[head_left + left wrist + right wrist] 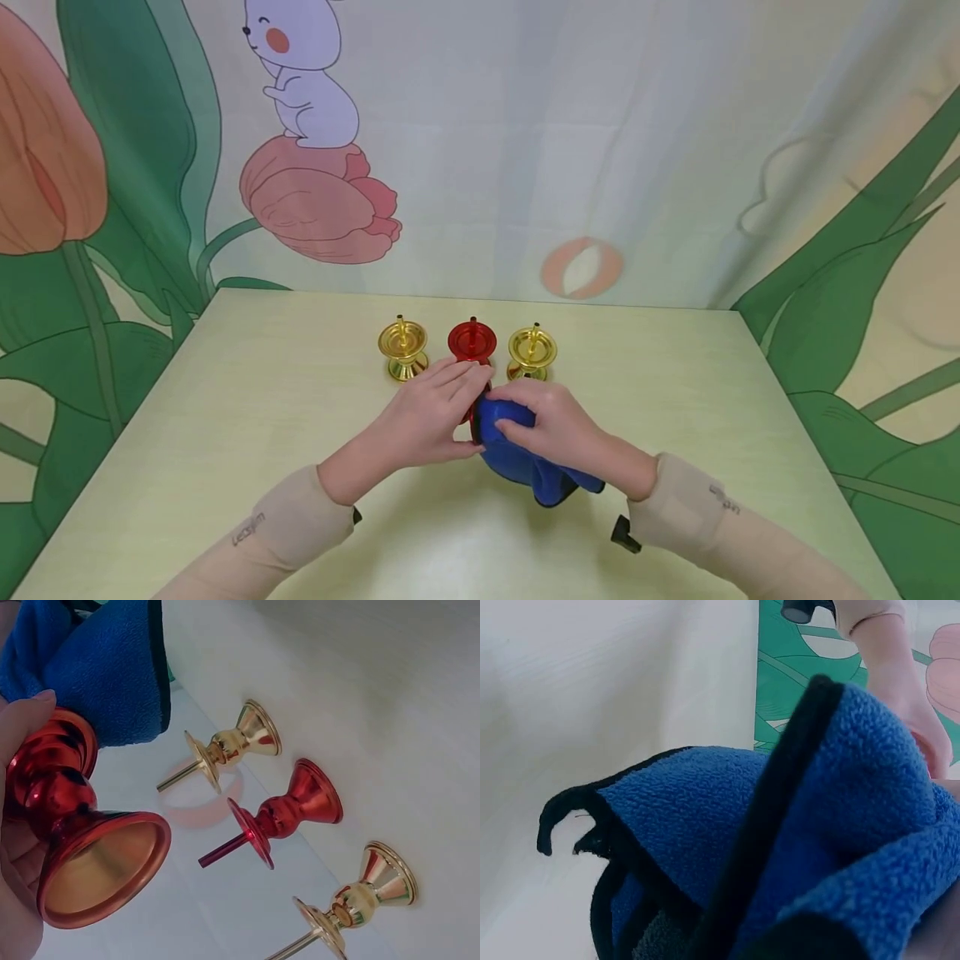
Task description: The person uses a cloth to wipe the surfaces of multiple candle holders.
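Observation:
My left hand [423, 417] grips a shiny red metal candle holder [60, 799], tilted on its side. In the left wrist view its flared base shows a hollow, gold-coloured inside, and the thumb lies along its dish end. My right hand [558, 421] holds a blue towelling cloth [510, 462] with black edging, bunched against that dish end. Loose folds of the cloth hang below the right hand, and they fill much of the right wrist view. The holder's spike end is hidden by the cloth and hands.
Just beyond the hands stand three upright candle holders in a row: a gold one [405, 367] at left, a red one [472, 333] in the middle, a gold one [532, 346] at right. Behind the pale table [262, 375] hangs a printed curtain [480, 167].

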Available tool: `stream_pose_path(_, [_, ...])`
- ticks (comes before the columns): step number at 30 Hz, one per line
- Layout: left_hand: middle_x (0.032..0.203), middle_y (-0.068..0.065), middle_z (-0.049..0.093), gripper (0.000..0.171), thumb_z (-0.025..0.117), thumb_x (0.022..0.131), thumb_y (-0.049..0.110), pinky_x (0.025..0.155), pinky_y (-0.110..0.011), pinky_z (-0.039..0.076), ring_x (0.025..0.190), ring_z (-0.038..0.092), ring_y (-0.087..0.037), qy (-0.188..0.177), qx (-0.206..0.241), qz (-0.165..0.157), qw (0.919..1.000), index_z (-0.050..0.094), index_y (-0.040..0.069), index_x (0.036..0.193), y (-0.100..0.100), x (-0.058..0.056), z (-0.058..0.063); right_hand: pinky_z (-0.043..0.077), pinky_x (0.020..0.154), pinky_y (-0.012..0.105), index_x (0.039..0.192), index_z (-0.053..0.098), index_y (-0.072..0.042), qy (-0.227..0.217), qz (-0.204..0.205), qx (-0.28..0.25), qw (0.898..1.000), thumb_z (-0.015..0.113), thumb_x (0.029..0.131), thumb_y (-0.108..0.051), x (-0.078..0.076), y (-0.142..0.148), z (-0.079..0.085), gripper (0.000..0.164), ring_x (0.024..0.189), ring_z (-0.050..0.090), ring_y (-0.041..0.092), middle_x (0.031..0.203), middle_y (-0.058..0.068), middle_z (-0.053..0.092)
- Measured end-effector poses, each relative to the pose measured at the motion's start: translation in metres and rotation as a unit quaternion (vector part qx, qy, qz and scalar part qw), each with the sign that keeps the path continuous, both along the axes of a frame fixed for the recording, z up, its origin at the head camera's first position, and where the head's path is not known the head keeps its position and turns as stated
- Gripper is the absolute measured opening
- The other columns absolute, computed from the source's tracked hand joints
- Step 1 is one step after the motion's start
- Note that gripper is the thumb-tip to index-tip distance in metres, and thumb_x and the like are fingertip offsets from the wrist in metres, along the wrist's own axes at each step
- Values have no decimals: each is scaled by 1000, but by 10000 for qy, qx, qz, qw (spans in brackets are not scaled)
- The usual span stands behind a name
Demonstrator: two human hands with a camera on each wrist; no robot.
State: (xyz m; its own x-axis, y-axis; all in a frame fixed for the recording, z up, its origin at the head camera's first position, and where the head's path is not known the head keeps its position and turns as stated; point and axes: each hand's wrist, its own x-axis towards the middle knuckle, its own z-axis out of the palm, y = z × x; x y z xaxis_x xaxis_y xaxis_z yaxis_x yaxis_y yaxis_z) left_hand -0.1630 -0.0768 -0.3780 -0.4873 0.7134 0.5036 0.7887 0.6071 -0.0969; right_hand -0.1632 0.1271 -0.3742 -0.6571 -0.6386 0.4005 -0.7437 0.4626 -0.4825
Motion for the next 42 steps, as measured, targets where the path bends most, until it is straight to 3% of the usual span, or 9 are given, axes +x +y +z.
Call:
stream_pose_path(9, [120,-8,56,86,75,58,49,98,-37,39,111,53,-21,185,138,202,9995,46,1,123,-4,-1,-4,52,77,30,106,62,-6,-302,-130,-18,9995,67,77,-13,-1,7,6,31,92,61,18,102,7,65])
stream_pose_path(15, [119,-10,56,88,75,59,48,98,-38,39,111,52,-22,-388,287,691,9964,44,0,126,-12,-2,-8,52,77,34,109,61,-8,-858,-517,-233,9947,65,79,-15,-4,17,7,31,95,62,21,108,8,63])
stream_pose_path(20, [120,-10,55,88,74,61,48,100,-37,36,112,49,-21,-778,709,1014,9893,42,0,127,-16,-2,-10,50,80,41,110,60,-9,-1597,-1025,-695,9794,64,80,-14,-8,26,4,31,99,60,26,111,11,61])
stream_pose_path(26, [121,-10,55,90,76,60,45,101,-38,36,114,48,-21,-977,1298,869,9829,40,1,129,-11,1,-11,51,80,36,109,56,-8,-2288,-1415,-1067,9572,65,79,-19,-12,24,-3,33,92,60,23,108,11,62])
stream_pose_path(33, [114,-7,59,91,77,59,46,100,-40,36,109,52,-21,-923,1488,594,9828,39,2,130,-1,5,-9,52,74,31,105,52,-5,-2961,-1032,-1377,9395,66,79,-17,-11,11,-5,33,82,63,21,105,15,61])
stream_pose_path(37, [115,-6,59,93,78,58,46,100,-39,36,107,53,-21,-846,1510,493,9837,39,2,130,1,6,-11,52,76,31,104,51,-2,-3197,-889,-1438,9323,67,78,-15,-11,6,-6,32,85,63,22,105,16,59])
stream_pose_path(42, [117,-6,58,94,78,56,47,100,-37,37,108,54,-22,-941,1560,578,9816,39,3,130,3,8,-11,52,77,31,102,51,0,-3377,-931,-1561,9235,66,78,-10,-12,2,-7,31,88,61,22,103,17,58])
